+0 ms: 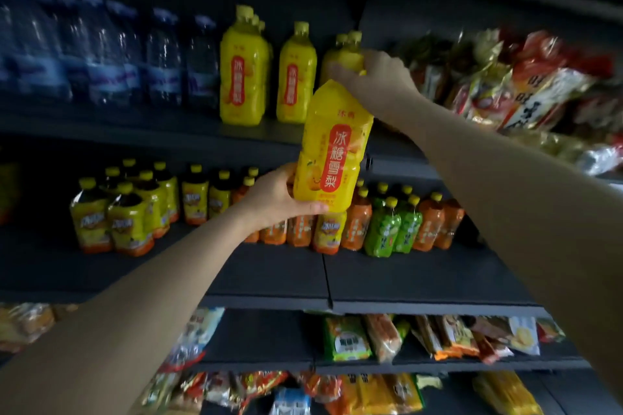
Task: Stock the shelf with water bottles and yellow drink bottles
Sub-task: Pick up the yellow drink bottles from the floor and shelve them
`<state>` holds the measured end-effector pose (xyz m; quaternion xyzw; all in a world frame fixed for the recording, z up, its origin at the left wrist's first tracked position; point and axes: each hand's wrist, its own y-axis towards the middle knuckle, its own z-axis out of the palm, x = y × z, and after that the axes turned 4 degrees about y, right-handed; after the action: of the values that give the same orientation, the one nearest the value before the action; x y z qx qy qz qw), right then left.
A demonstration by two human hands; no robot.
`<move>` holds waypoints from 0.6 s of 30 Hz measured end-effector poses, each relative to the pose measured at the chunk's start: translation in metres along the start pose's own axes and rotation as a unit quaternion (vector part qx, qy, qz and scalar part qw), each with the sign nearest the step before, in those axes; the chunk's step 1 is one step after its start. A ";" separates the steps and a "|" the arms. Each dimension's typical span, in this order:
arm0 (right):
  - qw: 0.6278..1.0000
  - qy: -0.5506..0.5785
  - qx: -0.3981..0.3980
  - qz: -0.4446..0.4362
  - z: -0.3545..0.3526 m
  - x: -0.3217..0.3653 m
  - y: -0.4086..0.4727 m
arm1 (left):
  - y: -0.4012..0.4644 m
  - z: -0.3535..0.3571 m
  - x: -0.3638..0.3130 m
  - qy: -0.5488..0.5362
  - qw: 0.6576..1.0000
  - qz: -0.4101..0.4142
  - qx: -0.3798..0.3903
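Note:
I hold a large yellow drink bottle (332,148) with a red label in front of the top shelf (188,126). My right hand (377,74) grips its neck and cap from above. My left hand (281,197) cups its base, fingers curled round the bottom. On the top shelf stand several more yellow drink bottles (243,67), one (340,57) right behind my right hand. A row of clear water bottles (101,50) with blue labels fills the shelf's left part.
Snack bags (526,77) are piled at the top shelf's right end. The middle shelf (303,276) carries small yellow, orange and green drink bottles (387,226) at its back. Packaged snacks (404,337) fill the lower shelves.

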<state>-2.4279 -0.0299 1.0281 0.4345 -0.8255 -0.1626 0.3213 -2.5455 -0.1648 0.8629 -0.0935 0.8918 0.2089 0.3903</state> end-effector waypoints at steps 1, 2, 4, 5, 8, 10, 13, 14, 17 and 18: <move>1.000 -0.007 -0.012 -0.001 -0.004 0.007 0.006 | 0.006 -0.009 -0.005 0.008 1.000 0.005 -0.005; 1.000 -0.016 -0.020 0.002 -0.006 0.012 0.010 | 0.009 -0.015 -0.008 0.014 1.000 0.007 -0.010; 0.999 -0.021 -0.043 0.008 -0.011 0.025 0.021 | 0.019 -0.032 -0.013 0.025 0.999 0.018 -0.027; 0.998 -0.015 -0.054 0.010 -0.014 0.032 0.027 | 0.024 -0.040 -0.016 0.024 0.999 0.023 -0.036; 0.997 0.015 -0.077 0.005 -0.022 0.050 0.048 | 0.040 -0.061 -0.025 0.016 0.997 0.043 -0.059; 0.996 0.027 -0.085 0.009 -0.027 0.058 0.060 | 0.051 -0.071 -0.030 0.017 0.996 0.049 -0.069; 0.995 0.051 -0.087 0.027 -0.029 0.061 0.074 | 0.072 -0.084 -0.033 0.023 0.995 0.047 -0.080; 0.995 0.059 -0.069 0.035 -0.027 0.060 0.077 | 0.079 -0.087 -0.034 0.028 0.995 0.044 -0.083; 0.996 0.058 0.000 0.063 -0.015 0.051 0.086 | 0.097 -0.087 -0.033 0.048 0.995 0.036 -0.076; 0.996 0.050 0.005 0.067 -0.013 0.047 0.091 | 0.103 -0.085 -0.032 0.052 0.996 0.031 -0.070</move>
<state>-2.4948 -0.0162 1.1056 0.3872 -0.8365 -0.1145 0.3704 -2.6137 -0.1102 0.9686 -0.1039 0.8966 0.2775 0.3290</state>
